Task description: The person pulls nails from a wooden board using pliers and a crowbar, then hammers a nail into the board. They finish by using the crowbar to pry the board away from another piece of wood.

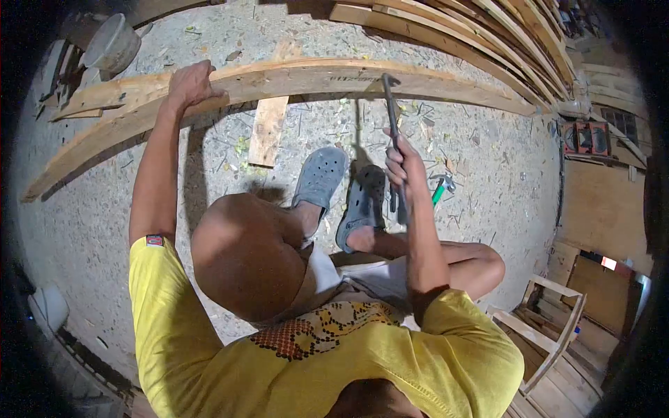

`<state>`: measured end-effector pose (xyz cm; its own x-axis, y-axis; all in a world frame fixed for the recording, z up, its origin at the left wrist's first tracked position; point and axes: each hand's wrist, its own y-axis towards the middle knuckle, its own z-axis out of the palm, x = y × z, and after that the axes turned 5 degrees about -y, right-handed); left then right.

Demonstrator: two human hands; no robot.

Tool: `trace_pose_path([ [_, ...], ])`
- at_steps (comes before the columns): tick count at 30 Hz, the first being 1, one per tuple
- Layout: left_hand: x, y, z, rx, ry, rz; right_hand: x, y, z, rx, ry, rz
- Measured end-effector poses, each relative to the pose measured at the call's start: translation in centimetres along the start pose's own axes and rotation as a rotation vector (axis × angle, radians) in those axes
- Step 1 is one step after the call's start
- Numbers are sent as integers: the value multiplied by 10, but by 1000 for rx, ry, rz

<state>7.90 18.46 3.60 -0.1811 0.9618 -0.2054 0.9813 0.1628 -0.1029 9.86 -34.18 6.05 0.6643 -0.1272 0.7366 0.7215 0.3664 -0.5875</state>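
Observation:
A long wooden plank [293,76] lies across the floor in front of me, with a short board [268,132] crossing beneath it. My left hand [191,87] is closed over the plank's upper edge, left of the middle. In my right hand [406,167] is a dark metal bar [391,108], its hooked end at the face of the plank. Further dark metal parts show below the right fist; I cannot make out whether they belong to the same bar. Just right of that hand, a hammer with a green handle [438,192] rests on the floor.
Stacked planks [446,42] lie at the upper right. A bucket [113,45] stands at the upper left. Wood scraps and loose nails litter the concrete floor [488,174]. At the lower right stands a wooden frame [533,331]. My feet in grey clogs [323,174] are close below the plank.

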Motion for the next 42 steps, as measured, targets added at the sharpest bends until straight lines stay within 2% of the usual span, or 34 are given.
trace_pose_path([
  [1,-5,-2,-4,23,6,-17,2,-7,-7,95,-34,8],
  [2,-12,-8,-5,53,11,-31,-4,-17,-12,87,-35,19],
  [4,-9,-5,0,34,4,-45,-8,-19,-12,202,-110,-112],
  [6,-6,-6,5,22,22,-26,-20,-18,4,179,-15,-135],
  [8,-8,-8,4,32,36,-41,-16,-22,38,-108,107,-37],
  [10,-6,-4,4,33,48,-49,-38,-11,26,-224,-330,-131],
  [13,-2,-1,5,23,42,-11,-53,2,16,-273,-447,-138],
  [15,-5,-4,6,18,44,-29,-76,20,-2,-316,-871,-419],
  [16,-4,-2,8,16,43,-26,-77,25,-2,-319,-872,-422],
  [18,-3,-3,10,4,50,-24,-81,34,0,-434,-1042,-618],
  [19,-3,-4,8,-1,49,-28,-80,40,0,-420,-1002,-442],
  [26,-2,-3,11,32,38,-41,-80,44,8,-371,-932,-305],
  [28,1,-2,10,21,45,-29,-59,38,8,-263,-827,-231],
  [29,2,-4,11,0,44,-5,-42,28,7,-224,-725,-86],
  [30,0,-6,12,-18,43,22,-39,37,-12,-207,-785,-121],
  [32,-4,-8,8,1,31,7,-14,37,-33,-125,-791,-3],
  [33,-4,-6,7,17,24,-10,-3,31,-30,-65,-679,61],
  [36,6,0,13,-9,-3,20,10,42,-42,-57,-807,12],
  [40,18,6,21,-77,-1,131,47,35,-45,9,-707,157],
  [42,15,6,19,-35,5,138,68,42,-72,10,-835,201],
])
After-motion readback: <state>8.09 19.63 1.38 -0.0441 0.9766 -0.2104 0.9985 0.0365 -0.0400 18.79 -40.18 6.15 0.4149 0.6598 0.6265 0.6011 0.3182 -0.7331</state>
